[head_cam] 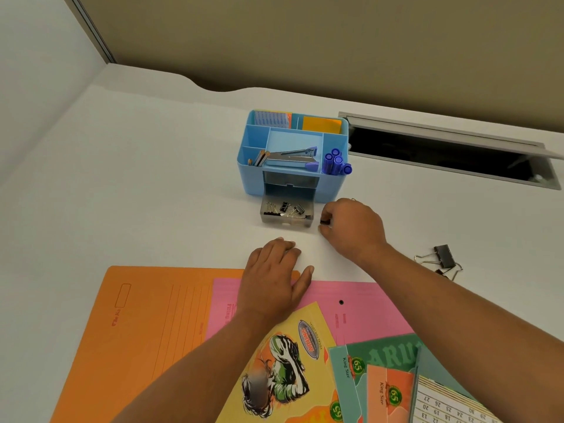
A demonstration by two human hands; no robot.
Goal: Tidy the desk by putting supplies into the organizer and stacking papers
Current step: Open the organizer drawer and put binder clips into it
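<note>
The right hand (351,228) pinches a small black binder clip (324,221) just right of the drawer (287,219) pulled out of the blue organizer (293,154). The left hand (274,279) lies flat and relaxed on the counter (152,193) in front of the organizer, its heel over the orange folder (146,325).

Before you, a matt white desk (137,184) carries a smooth blue plastic organizer (253,181) with a smoky translucent plastic drawer (287,222), a shiny metal stapler (290,158), a black metal clip (444,256), matt card folders (146,325) and glossy-covered notebooks (305,355).
</note>
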